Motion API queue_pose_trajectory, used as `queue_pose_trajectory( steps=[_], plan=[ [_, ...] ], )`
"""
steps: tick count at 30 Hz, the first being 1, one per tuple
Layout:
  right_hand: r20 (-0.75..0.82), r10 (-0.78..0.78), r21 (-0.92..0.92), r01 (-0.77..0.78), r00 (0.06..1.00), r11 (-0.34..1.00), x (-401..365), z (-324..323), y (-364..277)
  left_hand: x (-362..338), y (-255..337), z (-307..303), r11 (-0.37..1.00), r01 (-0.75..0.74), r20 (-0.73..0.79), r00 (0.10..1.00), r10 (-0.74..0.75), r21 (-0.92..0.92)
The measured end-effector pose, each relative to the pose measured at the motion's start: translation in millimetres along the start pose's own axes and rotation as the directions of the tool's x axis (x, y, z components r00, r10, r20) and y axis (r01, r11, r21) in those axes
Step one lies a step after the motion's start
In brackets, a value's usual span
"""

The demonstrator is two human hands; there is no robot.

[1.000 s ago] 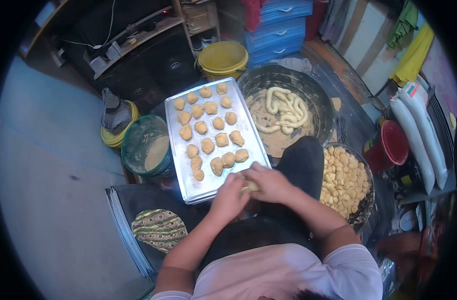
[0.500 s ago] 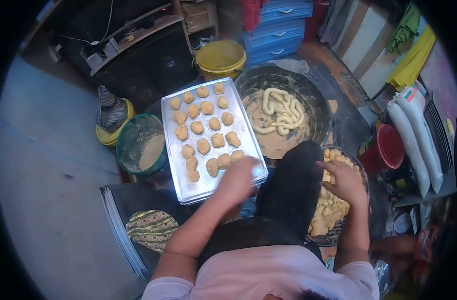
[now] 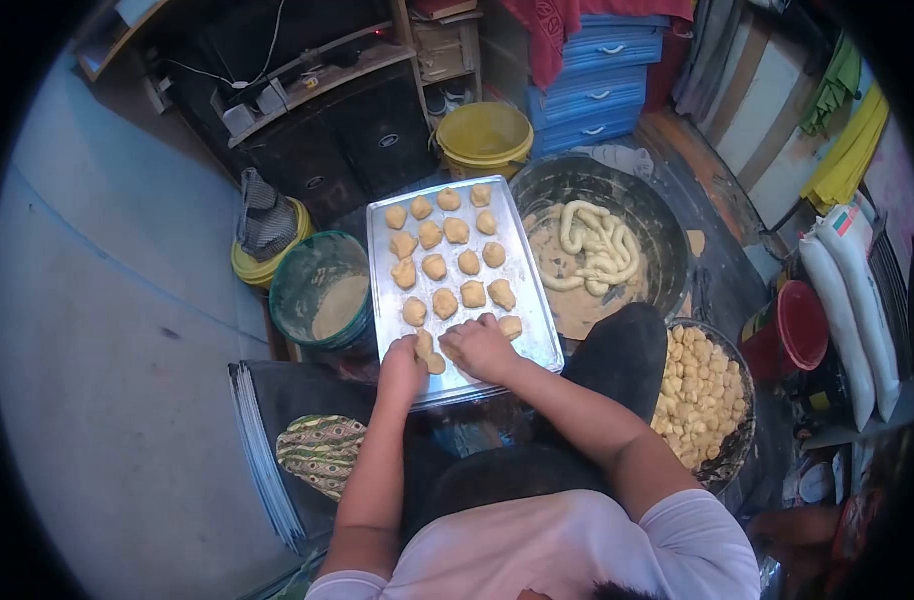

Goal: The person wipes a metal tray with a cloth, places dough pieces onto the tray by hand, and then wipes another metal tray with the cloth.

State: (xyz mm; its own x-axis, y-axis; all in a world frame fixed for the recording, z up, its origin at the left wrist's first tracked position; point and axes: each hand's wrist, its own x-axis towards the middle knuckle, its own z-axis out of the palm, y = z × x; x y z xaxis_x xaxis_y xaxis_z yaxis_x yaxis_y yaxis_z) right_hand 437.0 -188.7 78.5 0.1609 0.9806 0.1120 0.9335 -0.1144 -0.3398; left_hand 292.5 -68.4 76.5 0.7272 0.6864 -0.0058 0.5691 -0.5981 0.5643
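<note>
Head view: a flat shiny metal tray sits in the middle of the frame with rows of small yellow dough lumps. Both hands are at its near end. The left hand is curled. Its fingers touch the nearest dough lump, which lies between the hands. The right hand lies palm down just right of that lump, fingers bent. I cannot tell if either hand grips anything.

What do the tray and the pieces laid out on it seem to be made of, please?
The tray looks like bare sheet metal, probably aluminium: dull silver sheen, raised rim. The pieces look like soft raw dough: matte yellow-tan, lumpy, uneven shapes; the exact kind cannot be told.
</note>
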Motion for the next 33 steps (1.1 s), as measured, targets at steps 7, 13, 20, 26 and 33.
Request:
queue_pose_trajectory(
  steps=[7,13,20,26,33],
  plan=[
    [-0.135,-0.047,0.009,0.049,0.99,0.999,-13,-2,3,-5,3,6,0.996,-0.062,-0.008,0.998,0.061,-0.07],
    [-0.249,0.012,-0.032,-0.02,0.968,0.999,-22,-14,18,-12,20,1,0.932,-0.263,-0.221,0.921,0.32,0.25],
    [0.008,0.168,0.077,-0.168,0.986,0.983,-26,-25,37,-12,38,34,0.917,-0.356,-0.127,0.916,0.38,0.177],
    [-0.125,0.168,0.217,-0.138,0.978,0.966,-42,-30,46,-16,46,24,0.91,-0.337,-0.093,0.925,0.368,0.243],
    [-0.092,0.305,0.295,-0.267,0.948,0.917,-51,-24,63,-5,70,44,0.868,-0.459,-0.019,0.882,0.471,0.191]
  ],
)
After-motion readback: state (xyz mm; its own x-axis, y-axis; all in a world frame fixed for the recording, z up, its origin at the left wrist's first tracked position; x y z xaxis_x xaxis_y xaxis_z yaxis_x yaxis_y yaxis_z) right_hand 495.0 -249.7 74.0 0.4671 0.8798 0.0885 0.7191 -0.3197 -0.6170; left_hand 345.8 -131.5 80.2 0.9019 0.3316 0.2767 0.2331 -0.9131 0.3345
